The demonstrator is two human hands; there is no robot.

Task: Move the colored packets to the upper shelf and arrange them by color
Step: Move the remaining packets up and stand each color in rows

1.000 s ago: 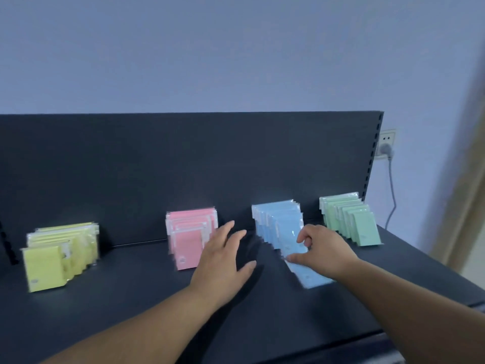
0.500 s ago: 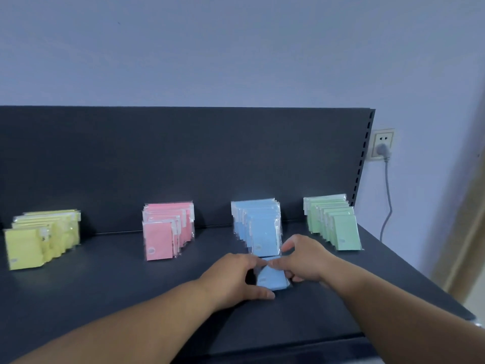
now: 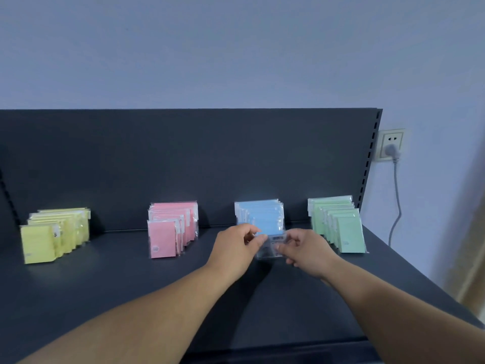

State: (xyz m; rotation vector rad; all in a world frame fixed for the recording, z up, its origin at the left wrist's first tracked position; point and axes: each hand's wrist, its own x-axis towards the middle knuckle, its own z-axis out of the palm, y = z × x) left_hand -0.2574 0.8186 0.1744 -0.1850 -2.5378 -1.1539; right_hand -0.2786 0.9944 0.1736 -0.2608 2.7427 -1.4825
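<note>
Four rows of packets stand on the dark shelf (image 3: 110, 282): yellow packets (image 3: 52, 232) at the left, pink packets (image 3: 170, 227), blue packets (image 3: 262, 216) and green packets (image 3: 338, 224) at the right. Both hands hold one blue packet (image 3: 271, 245) upright just in front of the blue row, its clear back with labels facing me. My left hand (image 3: 236, 245) pinches its left edge and my right hand (image 3: 307, 248) pinches its right edge.
The shelf's dark back panel (image 3: 183, 158) rises behind the rows. A wall socket (image 3: 391, 147) with a grey plug and cable sits to the right of the shelf. The shelf's front edge runs along the bottom of the view.
The blue packet lay flat on the shelf under both hands; now it is lifted and held upright at the front of the blue row. Both hands moved up and farther back.
</note>
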